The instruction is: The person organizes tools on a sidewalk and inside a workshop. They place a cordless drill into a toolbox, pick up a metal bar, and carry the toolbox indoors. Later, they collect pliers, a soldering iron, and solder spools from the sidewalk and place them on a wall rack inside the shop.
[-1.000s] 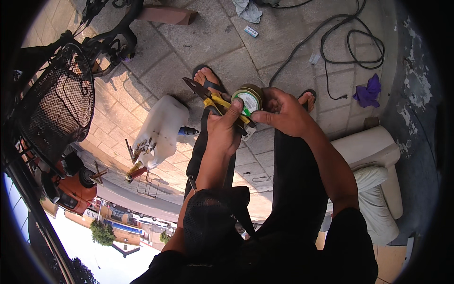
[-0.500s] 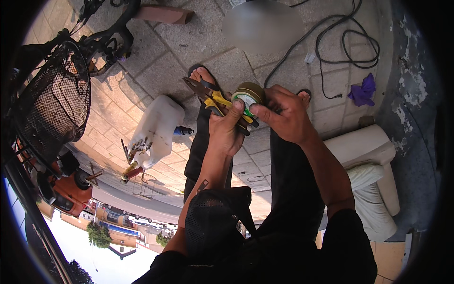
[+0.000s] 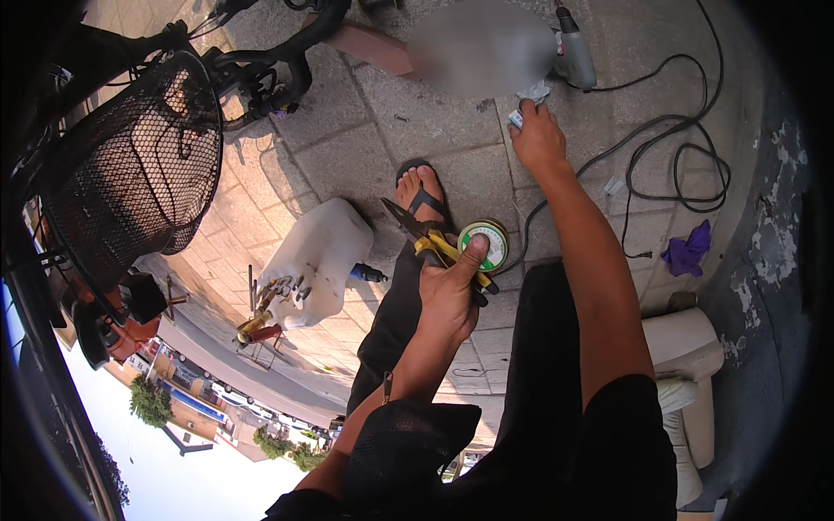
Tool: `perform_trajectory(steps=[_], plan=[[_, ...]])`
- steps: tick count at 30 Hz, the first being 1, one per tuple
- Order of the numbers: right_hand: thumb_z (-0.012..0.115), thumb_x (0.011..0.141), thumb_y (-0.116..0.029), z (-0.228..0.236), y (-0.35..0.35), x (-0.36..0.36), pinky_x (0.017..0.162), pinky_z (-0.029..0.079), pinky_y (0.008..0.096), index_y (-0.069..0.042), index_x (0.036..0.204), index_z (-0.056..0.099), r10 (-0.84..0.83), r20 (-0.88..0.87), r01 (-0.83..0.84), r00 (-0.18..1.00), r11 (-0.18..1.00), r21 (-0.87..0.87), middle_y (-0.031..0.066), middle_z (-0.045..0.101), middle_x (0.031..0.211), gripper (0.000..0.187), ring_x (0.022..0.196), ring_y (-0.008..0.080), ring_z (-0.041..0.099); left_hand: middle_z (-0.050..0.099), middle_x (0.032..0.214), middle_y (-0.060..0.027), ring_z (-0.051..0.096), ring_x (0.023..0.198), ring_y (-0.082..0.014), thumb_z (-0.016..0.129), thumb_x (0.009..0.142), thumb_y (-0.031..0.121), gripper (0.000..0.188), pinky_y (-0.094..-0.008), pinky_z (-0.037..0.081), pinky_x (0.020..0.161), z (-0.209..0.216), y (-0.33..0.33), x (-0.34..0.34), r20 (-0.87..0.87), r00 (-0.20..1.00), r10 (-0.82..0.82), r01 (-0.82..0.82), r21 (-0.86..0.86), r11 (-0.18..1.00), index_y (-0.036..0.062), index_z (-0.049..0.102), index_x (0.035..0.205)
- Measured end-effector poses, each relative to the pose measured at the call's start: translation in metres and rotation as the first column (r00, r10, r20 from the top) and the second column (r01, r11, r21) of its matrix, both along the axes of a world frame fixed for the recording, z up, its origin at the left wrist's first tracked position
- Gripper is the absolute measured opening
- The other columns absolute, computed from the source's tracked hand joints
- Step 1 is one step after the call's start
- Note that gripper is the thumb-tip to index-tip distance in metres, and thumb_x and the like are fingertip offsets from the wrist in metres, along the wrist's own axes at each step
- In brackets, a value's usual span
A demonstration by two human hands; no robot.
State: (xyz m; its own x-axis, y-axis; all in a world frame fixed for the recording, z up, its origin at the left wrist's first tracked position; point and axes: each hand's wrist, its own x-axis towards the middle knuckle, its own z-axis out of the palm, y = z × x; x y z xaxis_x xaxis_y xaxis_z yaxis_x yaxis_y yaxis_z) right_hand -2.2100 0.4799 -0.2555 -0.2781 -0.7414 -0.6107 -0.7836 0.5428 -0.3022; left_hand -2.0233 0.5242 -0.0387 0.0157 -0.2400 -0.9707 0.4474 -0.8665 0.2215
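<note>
My left hand (image 3: pixel 450 300) is closed round a pair of pliers (image 3: pixel 407 219) with yellow and black handles, jaws pointing away to the left. Under its thumb is a flat round spool (image 3: pixel 496 252) with a green and white label and a gold-coloured rim. My right arm reaches far forward, where my right hand (image 3: pixel 540 146) has its fingers closed on a small white and blue packet (image 3: pixel 516 118). Crumpled clear plastic (image 3: pixel 536 90) shows just past those fingertips. A corded power drill (image 3: pixel 575 54) lies beyond, to the right.
A bicycle basket (image 3: pixel 143 174) stands at the left. Nearer is a white plastic jug (image 3: pixel 321 260) with tools in it. A black cable (image 3: pixel 686 122) loops over the paving beside a purple cloth (image 3: pixel 686 250). A reddish brick-like block (image 3: pixel 369 48) and a blurred patch are at the far side.
My right hand has left the spool and stretched forward to the packet. My left hand still holds the pliers and spool. The view has shifted, bringing the drill into sight.
</note>
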Motion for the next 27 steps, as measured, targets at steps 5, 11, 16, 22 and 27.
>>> perform_trajectory(steps=[5,11,16,22,27], plan=[[0.067,0.089,-0.024,0.007,-0.045,0.023,0.092,0.052,0.0507,0.001,0.120,0.053,-0.126,0.219,0.166,0.968,0.971,-0.174,0.0247,0.061,0.121,0.042,0.110,0.0444,0.061,0.067,0.100,-0.0089,0.069,0.087,-0.0200,0.079,0.090,0.016,0.039,-0.0349,0.059,0.073,0.004,-0.017,0.006,0.072,0.993,0.091,-0.092,0.016,0.996,0.0003,0.057,0.118],[0.067,0.088,-0.027,0.029,-0.200,0.056,0.096,0.051,0.0504,0.002,0.122,0.054,0.073,0.112,-0.023,0.991,0.919,-0.393,0.0265,0.062,0.121,0.047,0.111,0.0462,0.063,0.065,0.103,-0.0088,0.068,0.089,-0.0197,0.079,0.088,0.007,0.042,-0.0329,0.058,0.072,0.002,-0.034,0.021,0.019,0.991,0.134,-0.135,0.063,0.989,0.0059,0.049,0.118],[0.069,0.082,-0.024,-0.010,-0.279,0.090,0.099,0.050,0.0471,0.003,0.125,0.053,-0.159,0.159,0.193,0.974,0.953,-0.232,0.0285,0.066,0.120,0.053,0.115,0.0447,0.063,0.063,0.102,-0.0057,0.064,0.092,-0.0157,0.080,0.088,0.008,0.042,-0.0284,0.053,0.080,0.004,-0.048,0.031,0.000,0.981,0.193,-0.193,-0.005,0.981,0.0057,0.051,0.118],[0.074,0.077,-0.030,-0.035,-0.271,0.074,0.097,0.051,0.0430,0.000,0.118,0.061,-0.218,0.242,0.289,0.945,0.904,-0.316,0.0228,0.071,0.112,0.052,0.111,0.0373,0.067,0.063,0.104,-0.0033,0.062,0.093,-0.0133,0.078,0.091,0.012,0.041,-0.0272,0.050,0.082,0.008,-0.058,0.036,-0.016,0.982,0.186,-0.187,-0.049,0.981,0.0040,0.052,0.122],[0.078,0.077,-0.031,0.030,-0.188,0.032,0.091,0.053,0.0390,0.001,0.114,0.063,-0.201,0.314,0.306,0.928,0.891,-0.335,0.0190,0.072,0.108,0.050,0.102,0.0312,0.069,0.061,0.108,-0.0037,0.062,0.096,-0.0133,0.070,0.096,0.006,0.034,-0.0284,0.051,0.086,0.010,-0.061,0.030,-0.071,0.954,0.291,-0.298,-0.120,0.947,0.0057,0.052,0.125]])
